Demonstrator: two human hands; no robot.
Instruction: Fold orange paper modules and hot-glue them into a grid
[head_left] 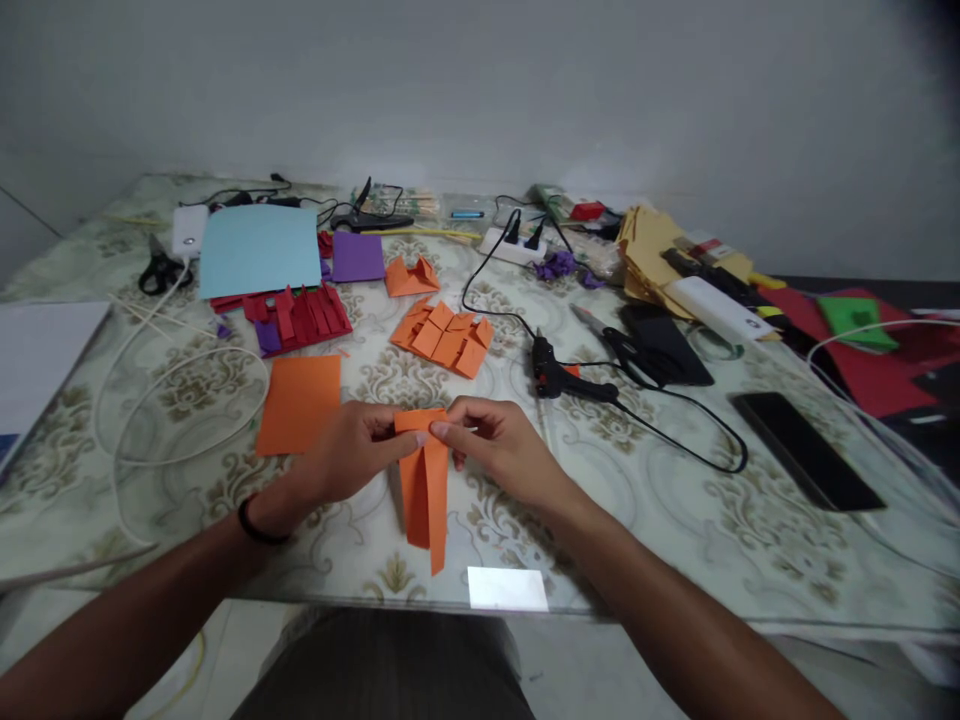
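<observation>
Between my two hands is a folded orange paper (421, 480), its long flaps hanging toward the table's front edge. My left hand (346, 455) pinches its upper left part, thumb on top. My right hand (495, 445) grips the upper right, its thumb meeting the left one near the middle fold. Just left of my left hand lies a flat orange sheet (298, 400). Beyond my hands rest a folded orange paper piece (442, 338) made of several units and a smaller orange folded piece (412, 277).
A glue gun (562, 375), black scissors (630, 350) and a phone (806, 450) lie to the right. At the back stand a power strip (514, 246), a light blue sheet (260, 250), a purple paper square (358, 257) and red folded paper (307, 318). A white cable (191, 372) loops at left.
</observation>
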